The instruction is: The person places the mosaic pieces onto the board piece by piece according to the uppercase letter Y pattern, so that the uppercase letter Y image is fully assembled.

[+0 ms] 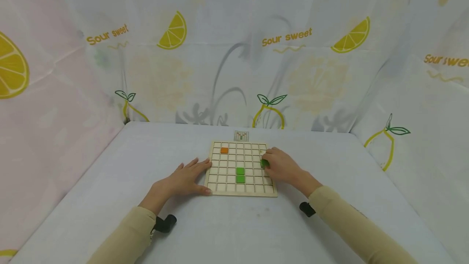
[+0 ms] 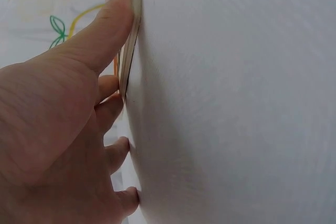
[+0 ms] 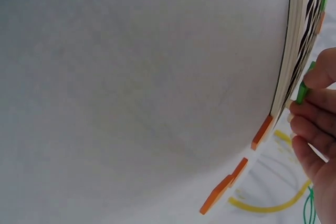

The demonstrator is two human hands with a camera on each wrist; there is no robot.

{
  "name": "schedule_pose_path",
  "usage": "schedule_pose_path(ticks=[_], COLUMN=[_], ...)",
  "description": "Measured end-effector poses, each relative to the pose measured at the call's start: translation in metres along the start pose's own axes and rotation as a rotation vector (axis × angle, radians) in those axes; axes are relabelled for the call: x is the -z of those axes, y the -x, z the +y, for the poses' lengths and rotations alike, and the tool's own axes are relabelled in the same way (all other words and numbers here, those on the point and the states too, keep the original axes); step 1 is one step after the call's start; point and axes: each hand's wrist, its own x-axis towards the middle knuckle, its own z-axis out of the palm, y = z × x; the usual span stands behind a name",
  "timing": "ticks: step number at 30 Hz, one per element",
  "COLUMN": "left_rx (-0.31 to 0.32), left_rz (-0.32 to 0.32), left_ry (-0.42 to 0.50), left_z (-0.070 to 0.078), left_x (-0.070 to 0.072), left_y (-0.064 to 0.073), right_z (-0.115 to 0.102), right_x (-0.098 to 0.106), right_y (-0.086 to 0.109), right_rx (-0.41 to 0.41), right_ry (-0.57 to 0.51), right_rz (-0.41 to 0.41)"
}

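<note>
A square wooden grid board point(image 1: 242, 194) lies flat on the white table. Two green square tiles point(image 1: 239, 175) sit one above the other near its middle, and an orange tile point(image 1: 224, 150) is in the upper left. My left hand point(image 1: 187, 178) has its fingers spread, with fingertips and thumb touching the board's left side. In the left wrist view that hand point(image 2: 58, 108) lies along the board edge point(image 2: 134, 24). At the board's right side my right hand point(image 1: 282, 166) pinches another green tile point(image 1: 264, 163). The right wrist view shows this green tile point(image 3: 303, 92) between thumb and fingers.
A small printed grid card point(image 1: 241, 135) lies just beyond the board's far edge. Several orange tiles point(image 3: 216, 194) show near the board edge in the right wrist view; my right hand seems to hide them from the head view. A lemon-printed cloth point(image 1: 216, 72) encloses the table.
</note>
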Motion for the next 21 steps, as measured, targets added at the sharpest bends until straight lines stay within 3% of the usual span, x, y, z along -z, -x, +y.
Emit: schedule_pose_path(ticks=[5, 13, 21], left_rx=[-0.001, 0.017, -0.007], left_rz=[0.001, -0.01, 0.0], left_ry=[0.007, 0.007, 0.004], left_z=[-0.001, -0.003, -0.001], left_x=[-0.001, -0.004, -0.001], left_y=[-0.001, 0.0, 0.0], right_z=[-0.004, -0.014, -0.021], right_x=[-0.005, -0.009, -0.011], right_y=[-0.005, -0.013, -0.023], right_rx=[-0.016, 0.045, 0.061], right_ry=[-0.008, -0.043, -0.011], right_rz=[-0.006, 0.03, 0.056])
